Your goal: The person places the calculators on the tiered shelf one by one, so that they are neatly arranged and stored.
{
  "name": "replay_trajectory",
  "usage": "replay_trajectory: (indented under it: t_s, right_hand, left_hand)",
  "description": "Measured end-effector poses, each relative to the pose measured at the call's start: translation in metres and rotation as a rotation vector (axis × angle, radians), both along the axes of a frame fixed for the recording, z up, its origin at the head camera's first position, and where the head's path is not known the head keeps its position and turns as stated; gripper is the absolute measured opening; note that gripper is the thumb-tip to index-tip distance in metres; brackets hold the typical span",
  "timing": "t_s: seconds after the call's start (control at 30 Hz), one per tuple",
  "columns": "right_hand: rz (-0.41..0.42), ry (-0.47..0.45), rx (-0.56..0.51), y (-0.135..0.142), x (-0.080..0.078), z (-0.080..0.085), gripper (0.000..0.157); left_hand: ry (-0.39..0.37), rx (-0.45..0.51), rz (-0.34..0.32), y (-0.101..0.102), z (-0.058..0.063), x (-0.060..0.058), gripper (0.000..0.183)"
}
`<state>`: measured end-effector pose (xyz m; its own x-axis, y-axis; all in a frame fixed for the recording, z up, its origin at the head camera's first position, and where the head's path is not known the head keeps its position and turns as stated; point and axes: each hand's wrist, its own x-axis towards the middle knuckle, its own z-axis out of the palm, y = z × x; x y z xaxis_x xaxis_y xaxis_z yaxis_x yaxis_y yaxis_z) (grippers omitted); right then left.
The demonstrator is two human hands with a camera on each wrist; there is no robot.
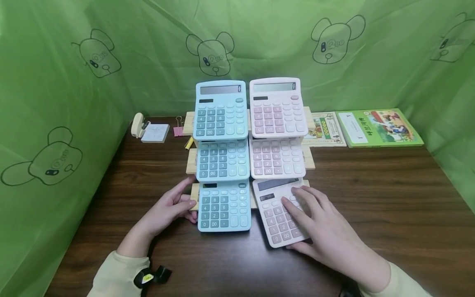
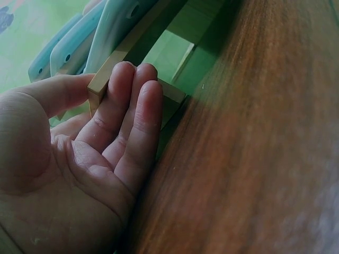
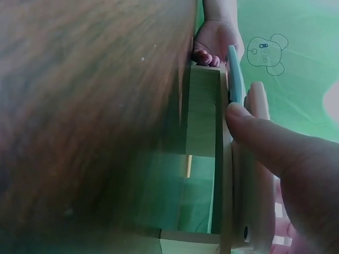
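A tiered wooden rack (image 1: 191, 161) bears blue calculators in its left column and pink ones in its right. My left hand (image 1: 163, 212) grips the left end of the bottom shelf; in the left wrist view the thumb and fingers lie around the wooden bar (image 2: 109, 71). On that shelf rests the lowest blue calculator (image 1: 224, 212). My right hand (image 1: 328, 229) holds the lowest pink calculator (image 1: 274, 218), fingers over its keys and thumb at its lower edge. It sits turned askew against the shelf, its top partly under the pink calculator (image 1: 277, 159) above.
Behind the rack's left side are a cream stapler (image 1: 137, 125), a notepad (image 1: 155, 133), a pink binder clip (image 1: 178, 131) and a yellow object (image 1: 189, 143). Books (image 1: 382, 128) lie at the back right. A green cloth (image 1: 259, 49) walls in the dark wooden table (image 1: 371, 185).
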<state>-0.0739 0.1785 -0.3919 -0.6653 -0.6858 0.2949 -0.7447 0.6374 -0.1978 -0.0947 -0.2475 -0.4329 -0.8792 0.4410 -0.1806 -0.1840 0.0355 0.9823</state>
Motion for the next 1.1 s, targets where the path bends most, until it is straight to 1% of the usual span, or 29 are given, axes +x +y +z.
replay_trajectory:
  t_s: [0.23, 0.4, 0.5, 0.8, 0.97, 1.1]
  right_hand:
    - [0.026, 0.014, -0.061, 0.0005, -0.0010, -0.0035, 0.094]
    - [0.022, 0.046, -0.091, -0.0017, -0.0017, -0.0033, 0.091]
    - [0.019, 0.055, -0.082, -0.0037, -0.0011, -0.0032, 0.089]
    - [0.050, 0.034, -0.029, -0.0045, -0.0027, 0.0014, 0.081]
    - [0.041, 0.043, -0.024, -0.0056, -0.0028, 0.0035, 0.077]
    - [0.026, 0.045, -0.007, -0.0064, -0.0035, 0.0049, 0.078]
  left_hand:
    - [0.000, 0.000, -0.003, 0.0003, 0.0009, -0.0007, 0.068]
    - [-0.001, -0.007, -0.001, 0.0002, 0.0007, -0.0006, 0.068]
    - [-0.005, -0.009, -0.001, 0.0002, 0.0003, -0.0005, 0.068]
    - [-0.013, -0.017, 0.005, -0.0006, 0.0008, -0.0004, 0.068]
    - [-0.013, -0.015, 0.006, -0.0003, -0.0007, 0.0002, 0.068]
    - [-0.007, -0.005, 0.002, 0.0004, 0.0003, -0.0005, 0.068]
